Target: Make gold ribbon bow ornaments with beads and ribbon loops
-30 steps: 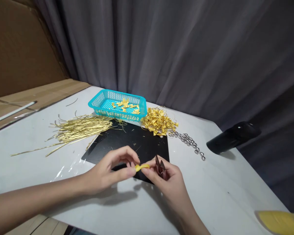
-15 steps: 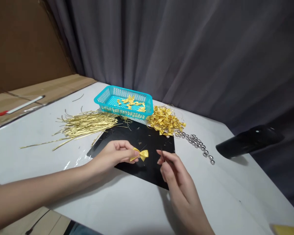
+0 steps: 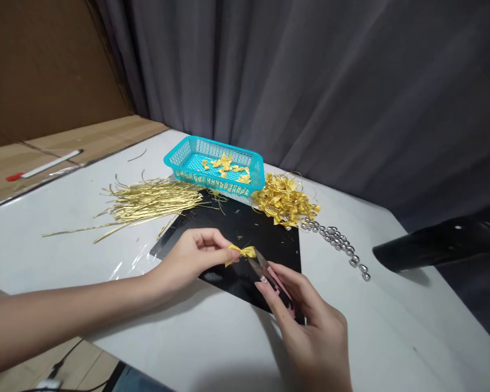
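Between thumb and fingers, my left hand (image 3: 204,251) pinches a yellow ribbon bow (image 3: 247,251) above a black mat (image 3: 228,223). My right hand (image 3: 306,310) is closed around pink-handled thread snips (image 3: 278,283). The snips' two blades are apart, with their tips right at the bow's right side; whether they touch it I cannot tell. Beyond the mat lies a heap of yellow bows (image 3: 286,198) with thin gold ties. A bundle of gold twist ties (image 3: 155,200) rests to the left.
A turquoise basket (image 3: 216,185) holding several yellow bows stands behind the mat. Silver beads (image 3: 337,239) trail to the right of the heap, towards a black cylindrical object (image 3: 408,247). A white pen with a red cap (image 3: 51,164) lies at far left, on cardboard.
My right hand has turned, bringing the snips' blades into sight and up to the bow. The bow has tilted slightly in my left hand. The view has shifted a little.
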A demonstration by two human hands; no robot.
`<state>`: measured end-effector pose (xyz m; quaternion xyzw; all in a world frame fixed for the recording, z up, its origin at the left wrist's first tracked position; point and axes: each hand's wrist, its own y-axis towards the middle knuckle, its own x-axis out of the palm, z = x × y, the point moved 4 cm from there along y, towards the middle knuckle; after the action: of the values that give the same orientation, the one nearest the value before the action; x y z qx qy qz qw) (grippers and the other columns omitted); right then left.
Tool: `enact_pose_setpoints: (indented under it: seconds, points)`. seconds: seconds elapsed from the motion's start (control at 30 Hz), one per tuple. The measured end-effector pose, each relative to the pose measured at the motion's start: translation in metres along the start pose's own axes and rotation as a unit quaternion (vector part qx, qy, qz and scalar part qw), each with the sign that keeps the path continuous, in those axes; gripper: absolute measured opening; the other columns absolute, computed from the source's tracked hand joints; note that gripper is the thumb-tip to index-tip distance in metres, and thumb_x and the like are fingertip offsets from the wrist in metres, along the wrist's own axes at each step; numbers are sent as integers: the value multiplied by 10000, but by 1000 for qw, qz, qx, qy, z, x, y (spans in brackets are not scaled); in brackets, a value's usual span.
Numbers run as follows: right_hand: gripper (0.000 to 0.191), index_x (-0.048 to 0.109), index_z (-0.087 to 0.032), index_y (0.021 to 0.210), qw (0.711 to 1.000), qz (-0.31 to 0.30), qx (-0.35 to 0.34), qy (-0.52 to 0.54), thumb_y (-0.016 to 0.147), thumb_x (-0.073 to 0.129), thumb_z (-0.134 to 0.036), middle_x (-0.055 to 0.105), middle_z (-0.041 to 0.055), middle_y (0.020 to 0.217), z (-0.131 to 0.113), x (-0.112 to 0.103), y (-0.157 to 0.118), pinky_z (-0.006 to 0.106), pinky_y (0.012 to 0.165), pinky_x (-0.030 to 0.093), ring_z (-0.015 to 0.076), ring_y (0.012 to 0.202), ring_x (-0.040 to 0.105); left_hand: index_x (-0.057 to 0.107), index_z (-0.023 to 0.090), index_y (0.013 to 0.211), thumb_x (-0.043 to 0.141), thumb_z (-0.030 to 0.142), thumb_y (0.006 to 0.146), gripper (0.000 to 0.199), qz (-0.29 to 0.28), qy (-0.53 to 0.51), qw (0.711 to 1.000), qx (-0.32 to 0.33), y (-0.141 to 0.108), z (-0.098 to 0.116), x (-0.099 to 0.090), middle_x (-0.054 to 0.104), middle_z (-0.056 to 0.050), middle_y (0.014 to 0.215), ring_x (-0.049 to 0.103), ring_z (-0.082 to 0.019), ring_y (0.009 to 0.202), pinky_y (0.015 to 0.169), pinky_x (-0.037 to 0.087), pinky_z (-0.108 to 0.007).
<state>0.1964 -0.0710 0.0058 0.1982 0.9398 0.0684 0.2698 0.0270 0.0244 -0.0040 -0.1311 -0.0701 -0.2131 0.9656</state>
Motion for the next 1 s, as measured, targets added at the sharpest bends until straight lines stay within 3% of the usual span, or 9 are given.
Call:
enact_pose_setpoints:
  seconds: [0.13,0.4,0.63,1.0]
  points:
    - [198,725,-218,951,997,28,-62,-32,802,705,-346,726,51,779,-6,-1,-2,247,532,543,165,580,628,671,155,655,761,274,716,161,0,-4,1000,3,0,-2,0,704,-5,691,590,-113,626,621,445,-207]
    - [178,721,-212,1014,989,-6,-144,-25,850,652,-227,648,63,832,-10,-1,3,234,504,495,164,674,606,679,155,652,725,243,748,138,-18,-13,1000,-4,-1,-2,1,690,6,658,576,-101,616,613,430,-193]
    - [143,730,-223,966,993,-62,-99,-7,847,665,-269,642,47,797,-6,-3,9,218,475,470,150,624,593,664,143,662,693,233,767,142,-21,4,1000,3,-2,0,2,687,-1,669,565,-100,630,613,413,-190]
    - [113,735,-242,938,994,-70,-85,12,847,668,-251,647,29,789,-5,-2,10,183,472,455,128,625,592,667,156,684,732,261,765,148,-32,6,999,28,-3,-1,2,685,9,712,584,-103,665,643,436,-193]
